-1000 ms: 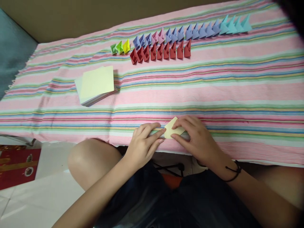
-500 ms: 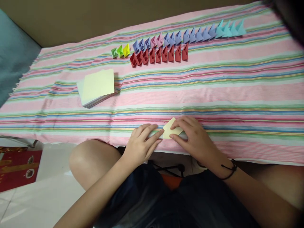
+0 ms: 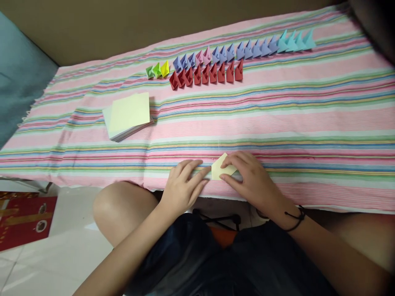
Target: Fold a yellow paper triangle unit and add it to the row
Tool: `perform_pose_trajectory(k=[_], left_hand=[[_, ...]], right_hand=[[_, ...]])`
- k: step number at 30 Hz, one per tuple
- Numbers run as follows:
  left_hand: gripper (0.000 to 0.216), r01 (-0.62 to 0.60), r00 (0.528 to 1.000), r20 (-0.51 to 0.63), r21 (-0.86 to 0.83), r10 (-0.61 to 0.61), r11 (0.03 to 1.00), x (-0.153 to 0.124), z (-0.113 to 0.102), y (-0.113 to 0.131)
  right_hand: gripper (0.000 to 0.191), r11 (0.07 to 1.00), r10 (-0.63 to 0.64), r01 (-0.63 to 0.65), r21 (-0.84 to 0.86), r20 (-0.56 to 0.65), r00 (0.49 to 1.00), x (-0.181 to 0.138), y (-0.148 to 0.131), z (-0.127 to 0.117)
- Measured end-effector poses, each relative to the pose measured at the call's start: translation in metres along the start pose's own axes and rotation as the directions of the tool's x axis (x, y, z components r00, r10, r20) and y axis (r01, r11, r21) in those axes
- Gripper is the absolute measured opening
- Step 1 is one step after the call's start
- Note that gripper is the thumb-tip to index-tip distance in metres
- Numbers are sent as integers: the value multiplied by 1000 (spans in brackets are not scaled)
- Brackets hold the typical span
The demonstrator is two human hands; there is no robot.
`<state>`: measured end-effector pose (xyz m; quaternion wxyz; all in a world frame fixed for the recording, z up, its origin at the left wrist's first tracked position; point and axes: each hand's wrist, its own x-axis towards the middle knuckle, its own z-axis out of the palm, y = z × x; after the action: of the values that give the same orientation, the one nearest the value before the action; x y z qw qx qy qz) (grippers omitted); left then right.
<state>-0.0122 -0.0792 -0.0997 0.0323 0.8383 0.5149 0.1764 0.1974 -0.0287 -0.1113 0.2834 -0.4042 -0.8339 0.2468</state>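
A small pale yellow piece of folded paper [image 3: 217, 167] lies flat near the front edge of the striped cloth. My right hand [image 3: 251, 174] grips it from the right, thumb and index finger pressed on its surface and covering part of it. On the other side, my left hand [image 3: 184, 184] rests on the cloth with its fingers stretched and apart. Its index fingertip is right by the paper's left edge; whether it touches cannot be told.
A stack of paper sheets [image 3: 129, 115], pale yellow on top, sits at left. Behind stand rows of folded paper pieces: red ones [image 3: 205, 75], purple and pink ones [image 3: 223, 54], turquoise ones [image 3: 294, 42], and green and yellow ones [image 3: 157, 70]. The striped cloth [image 3: 277, 119] covers the surface.
My left hand has drawn back slightly to the left from the paper. My right hand keeps its hold, and the view has shifted a little.
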Motion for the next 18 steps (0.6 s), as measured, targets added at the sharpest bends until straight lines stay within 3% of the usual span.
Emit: perform_pose_trajectory(k=[4, 9, 13, 18], left_hand=[[32, -26, 1000, -1, 58, 26, 998, -1, 2, 3], [39, 121, 992, -41, 47, -119, 992, 1, 3, 2], [28, 156, 975, -131, -176, -180, 972, 9, 3, 0], [15, 102, 977, -132, -397, -167, 912, 27, 9, 0]], right_hand=[[10, 1000, 0, 0, -9, -3, 1000, 0, 1, 1], [12, 1000, 4, -4, -3, -12, 1000, -1, 2, 2], [13, 1000, 0, 0, -3, -13, 1000, 0, 2, 2], [12, 1000, -18, 17, -11, -16, 1000, 0, 0, 1]])
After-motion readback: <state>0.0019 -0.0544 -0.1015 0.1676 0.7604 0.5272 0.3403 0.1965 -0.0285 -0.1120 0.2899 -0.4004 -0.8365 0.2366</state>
